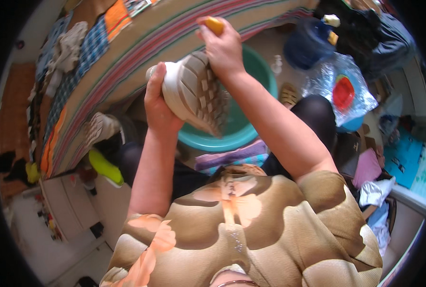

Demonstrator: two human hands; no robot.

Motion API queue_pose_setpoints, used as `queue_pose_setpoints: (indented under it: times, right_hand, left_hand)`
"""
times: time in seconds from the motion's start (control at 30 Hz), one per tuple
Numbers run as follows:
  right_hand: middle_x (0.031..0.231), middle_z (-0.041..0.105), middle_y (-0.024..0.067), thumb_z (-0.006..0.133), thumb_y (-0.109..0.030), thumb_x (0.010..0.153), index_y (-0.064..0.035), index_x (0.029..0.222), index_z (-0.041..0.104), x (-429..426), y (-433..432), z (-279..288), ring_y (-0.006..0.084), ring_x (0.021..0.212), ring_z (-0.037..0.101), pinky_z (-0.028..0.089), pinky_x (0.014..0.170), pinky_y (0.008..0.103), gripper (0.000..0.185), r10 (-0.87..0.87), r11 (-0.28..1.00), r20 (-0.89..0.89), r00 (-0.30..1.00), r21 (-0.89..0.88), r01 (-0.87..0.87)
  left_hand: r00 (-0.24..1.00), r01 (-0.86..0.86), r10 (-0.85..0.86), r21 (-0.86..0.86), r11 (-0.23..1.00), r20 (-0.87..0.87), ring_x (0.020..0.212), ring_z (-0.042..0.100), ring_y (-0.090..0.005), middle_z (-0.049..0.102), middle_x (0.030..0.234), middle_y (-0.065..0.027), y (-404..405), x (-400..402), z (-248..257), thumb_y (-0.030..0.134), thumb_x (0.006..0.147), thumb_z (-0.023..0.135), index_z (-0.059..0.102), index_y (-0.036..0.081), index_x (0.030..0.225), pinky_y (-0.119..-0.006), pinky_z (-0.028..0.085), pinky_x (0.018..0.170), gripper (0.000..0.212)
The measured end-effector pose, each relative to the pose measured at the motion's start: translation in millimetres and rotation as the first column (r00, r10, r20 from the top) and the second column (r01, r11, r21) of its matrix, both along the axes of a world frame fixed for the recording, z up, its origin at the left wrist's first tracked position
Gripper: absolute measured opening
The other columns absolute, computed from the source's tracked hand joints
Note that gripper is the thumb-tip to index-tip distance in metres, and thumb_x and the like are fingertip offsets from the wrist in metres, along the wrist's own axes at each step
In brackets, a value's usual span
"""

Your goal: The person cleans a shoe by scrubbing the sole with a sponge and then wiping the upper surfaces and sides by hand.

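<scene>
My left hand (pixel 161 104) grips a white shoe (pixel 177 89), its thumb over one end. The shoe is tilted so that its treaded sole, pale with brown-grey patches, faces up and to the right. Beyond the sole, my right hand (pixel 222 43) is closed around a yellow-orange object (pixel 214 26); most of it is hidden by the fingers, so its kind is unclear. Below both hands stands a round green plastic basin (pixel 216 144), partly covered by the shoe and my right forearm.
A striped cloth (pixel 134 53) hangs beyond the basin. A large blue water bottle (pixel 302 45) stands at upper right, near clear plastic wrapping (pixel 324 82) and a red item (pixel 343 93). Another pale shoe (pixel 103 127) and a neon-yellow shoe (pixel 105 168) are at left. A folded towel (pixel 230 156) lies nearer me.
</scene>
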State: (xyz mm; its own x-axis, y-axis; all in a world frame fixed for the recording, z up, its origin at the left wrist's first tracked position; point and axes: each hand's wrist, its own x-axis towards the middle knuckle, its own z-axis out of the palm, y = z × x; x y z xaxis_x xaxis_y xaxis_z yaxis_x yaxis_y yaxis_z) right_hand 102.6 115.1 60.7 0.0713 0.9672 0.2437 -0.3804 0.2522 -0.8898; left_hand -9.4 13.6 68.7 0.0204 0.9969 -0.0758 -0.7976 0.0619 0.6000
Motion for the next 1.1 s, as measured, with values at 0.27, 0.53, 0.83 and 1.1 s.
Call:
queue_pose_setpoints:
  times: [0.27,0.53,0.83,1.1]
  right_hand:
    - [0.084,0.064,0.0067,0.059,-0.006,0.089,-0.0054,0.098,0.061,-14.4,-38.1,43.2,0.0157,0.077,0.061,0.049,0.071,0.0259,0.009,-0.225,0.822,0.029,0.974,0.543,0.173]
    - [0.090,0.064,0.0035,0.059,-0.007,0.091,-0.0068,0.103,0.063,-13.8,-39.2,9.5,0.0103,0.085,0.061,0.048,0.076,0.0232,0.012,-0.055,0.944,0.225,0.973,0.328,-0.022]
    - [0.095,0.064,0.0033,0.054,-0.005,0.094,-0.0035,0.107,0.060,4.7,-8.8,8.8,0.0108,0.090,0.062,0.048,0.080,0.0216,0.014,0.042,0.989,-0.033,0.999,0.144,-0.037]
    - [0.095,0.065,0.0041,0.054,-0.008,0.094,-0.0033,0.103,0.061,6.2,-13.3,30.5,0.0110,0.086,0.062,0.049,0.080,0.0246,0.012,0.177,0.972,-0.115,0.977,0.176,-0.155]
  left_hand:
    - [0.995,-0.100,0.099,-0.075,0.992,-0.017,0.099,0.063,-0.0231,0.065,0.106,-0.0114,0.4,11.6,-13.1,0.036,0.096,0.048,0.058,0.003,0.111,-0.038,0.049,0.090,0.038]
    - [0.985,-0.169,0.164,-0.119,0.978,-0.052,0.097,0.064,-0.0232,0.065,0.103,-0.0108,9.4,7.2,-5.8,0.032,0.096,0.049,0.058,0.003,0.111,-0.037,0.050,0.088,0.034]
    - [0.976,-0.146,0.120,-0.137,0.980,-0.182,0.094,0.063,-0.0227,0.064,0.103,-0.0109,5.2,21.3,-5.2,0.031,0.095,0.052,0.057,0.003,0.112,-0.038,0.050,0.086,0.033]
    - [0.946,-0.157,0.123,-0.092,0.983,-0.301,0.084,0.064,-0.0174,0.065,0.092,-0.0066,3.1,23.4,-6.1,0.031,0.092,0.057,0.060,0.007,0.104,-0.033,0.052,0.076,0.026]
